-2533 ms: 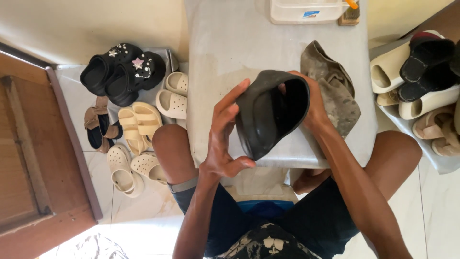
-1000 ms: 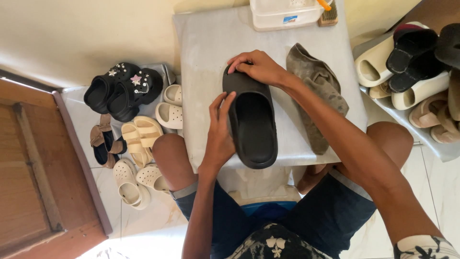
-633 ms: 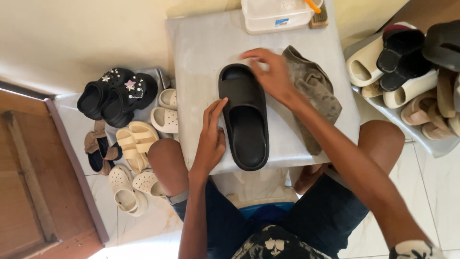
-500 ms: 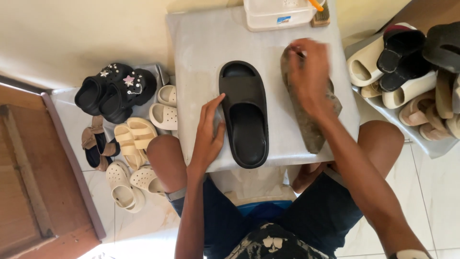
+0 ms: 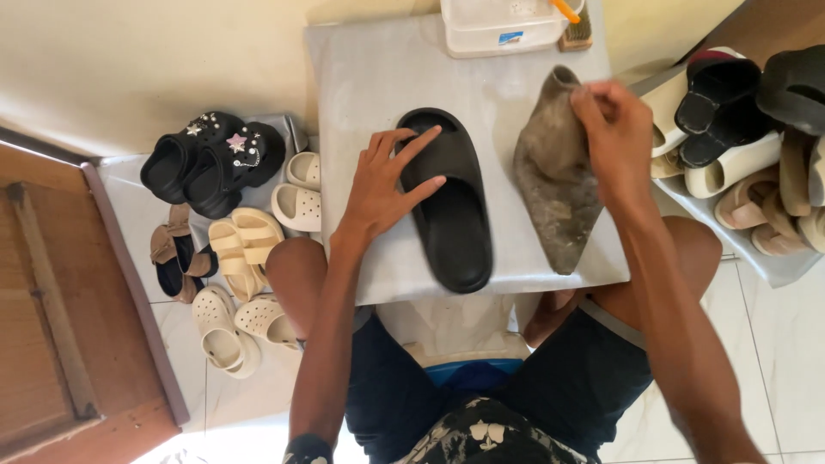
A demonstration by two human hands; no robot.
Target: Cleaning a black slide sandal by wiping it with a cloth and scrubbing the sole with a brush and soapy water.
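The black slide sandal [image 5: 451, 206] is smooth, matt moulded foam or rubber. Just right of the sandal, the grey-brown cloth [image 5: 557, 176] looks rough, stained and limp. Beneath the sandal, the grey table top [image 5: 361, 77] is matt and faintly streaked. Beyond the sandal stands 1 translucent plastic tub [image 5: 498, 26].

free: bare board [image 5: 361, 77] left of slide [image 5: 451, 206], strip between slide and rag [image 5: 554, 185] | blocked: tub [image 5: 503, 26] at far edge, shoes [image 5: 232, 223] left, shoes [image 5: 756, 129] right
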